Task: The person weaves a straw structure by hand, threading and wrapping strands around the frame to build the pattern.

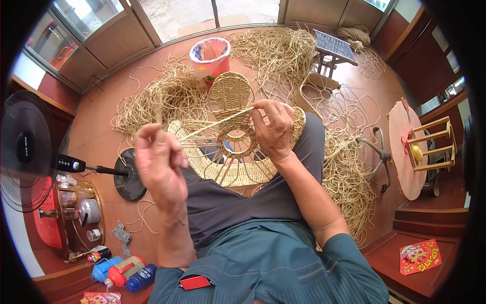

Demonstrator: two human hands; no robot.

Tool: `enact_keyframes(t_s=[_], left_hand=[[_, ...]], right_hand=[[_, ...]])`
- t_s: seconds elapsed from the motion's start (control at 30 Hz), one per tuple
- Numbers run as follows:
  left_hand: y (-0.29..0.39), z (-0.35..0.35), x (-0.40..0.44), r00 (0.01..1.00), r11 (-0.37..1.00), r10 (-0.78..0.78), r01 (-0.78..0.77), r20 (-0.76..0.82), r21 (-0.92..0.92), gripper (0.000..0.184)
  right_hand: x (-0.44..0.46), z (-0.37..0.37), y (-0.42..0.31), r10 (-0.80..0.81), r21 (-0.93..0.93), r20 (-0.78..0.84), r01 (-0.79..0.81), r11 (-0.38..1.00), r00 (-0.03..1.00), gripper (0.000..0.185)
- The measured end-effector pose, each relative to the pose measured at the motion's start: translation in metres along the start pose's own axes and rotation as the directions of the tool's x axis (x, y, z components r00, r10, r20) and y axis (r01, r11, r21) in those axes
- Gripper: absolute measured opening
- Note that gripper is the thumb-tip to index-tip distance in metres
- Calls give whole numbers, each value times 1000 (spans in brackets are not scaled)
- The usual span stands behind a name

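A woven straw piece [233, 175] lies across my lap, with a curved braided band, a small ring [237, 142] in the middle and cords strung between them. A rounded woven panel [231, 91] stands up at its far side. My right hand [276, 126] rests over the ring's right side, thumb and fingers pinched on a straw cord [223, 121] that stretches left. My left hand [163, 164] is raised left of the weaving, fingers curled together and slightly blurred. What its fingers hold, if anything, cannot be made out.
Loose straw cord piles [162, 99] cover the floor ahead and on the right [349, 177]. Beyond the weaving stands a lined pink bucket [210, 63]. At left is a black fan [25, 144]; at right, a round board [407, 152] with a wooden frame. Several bottles [124, 273] sit lower left.
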State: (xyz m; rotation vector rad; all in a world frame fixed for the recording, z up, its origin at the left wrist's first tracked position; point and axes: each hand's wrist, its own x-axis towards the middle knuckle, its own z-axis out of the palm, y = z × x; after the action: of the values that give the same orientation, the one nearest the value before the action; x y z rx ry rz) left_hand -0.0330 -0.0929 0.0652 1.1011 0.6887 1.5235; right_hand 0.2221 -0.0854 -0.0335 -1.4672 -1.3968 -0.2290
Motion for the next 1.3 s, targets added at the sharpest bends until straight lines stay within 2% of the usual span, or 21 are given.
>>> enact_keyframes(t_s=[0.03,0.13,0.17,0.27,0.33,0.4,0.47,0.63,0.77,0.87,1.03,1.1,1.13,1.23,1.3], left_hand=[[7,-3,1,999,999,51,-51,-18,2,23],[15,2,-4,973,972,184,-160,-137,169,19],[13,2,-8,974,966,193,-168,-116,195,17],[9,12,-26,998,979,48,-52,27,196,18],[7,24,-38,980,984,-116,92,160,152,18],[7,36,-50,919,954,-300,283,257,101,17],[5,47,-62,838,907,-419,407,350,111,17],[-13,61,-79,720,845,-484,533,498,50,15],[-23,78,-79,730,879,-415,476,543,30,15],[-31,93,-70,770,898,-413,434,487,76,10],[-53,103,-48,833,954,-258,140,490,264,11],[-52,98,-29,916,948,-201,92,348,305,11],[-51,96,-19,946,941,-169,71,278,330,11],[-73,83,14,966,871,-178,67,186,487,15],[-96,77,25,948,694,27,-245,316,677,17]], right_hand=[[-1,-1,-1,27,-18,0,-27,999,1000,11],[-2,2,-3,79,-40,-3,-79,996,997,8],[-1,4,-3,92,-42,-4,-92,995,996,8],[0,6,-2,95,-107,1,-94,990,995,8],[3,8,-1,51,-129,-29,-55,990,998,8],[3,10,-1,46,-138,-41,-52,989,998,10],[1,10,-1,83,-133,-31,-87,987,996,12],[-1,14,2,144,-66,-75,-149,987,987,20],[-6,21,10,107,-57,-108,-113,992,988,17],[-6,23,5,70,-91,-156,-85,992,985,11],[-9,23,8,12,-116,-128,-27,993,992,8],[-5,12,4,-30,-125,-96,18,992,995,9],[-6,11,3,53,-77,-19,-55,996,998,10],[0,11,-3,80,-96,-22,-82,992,997,12],[-1,11,-4,106,-92,13,-104,990,994,13]])
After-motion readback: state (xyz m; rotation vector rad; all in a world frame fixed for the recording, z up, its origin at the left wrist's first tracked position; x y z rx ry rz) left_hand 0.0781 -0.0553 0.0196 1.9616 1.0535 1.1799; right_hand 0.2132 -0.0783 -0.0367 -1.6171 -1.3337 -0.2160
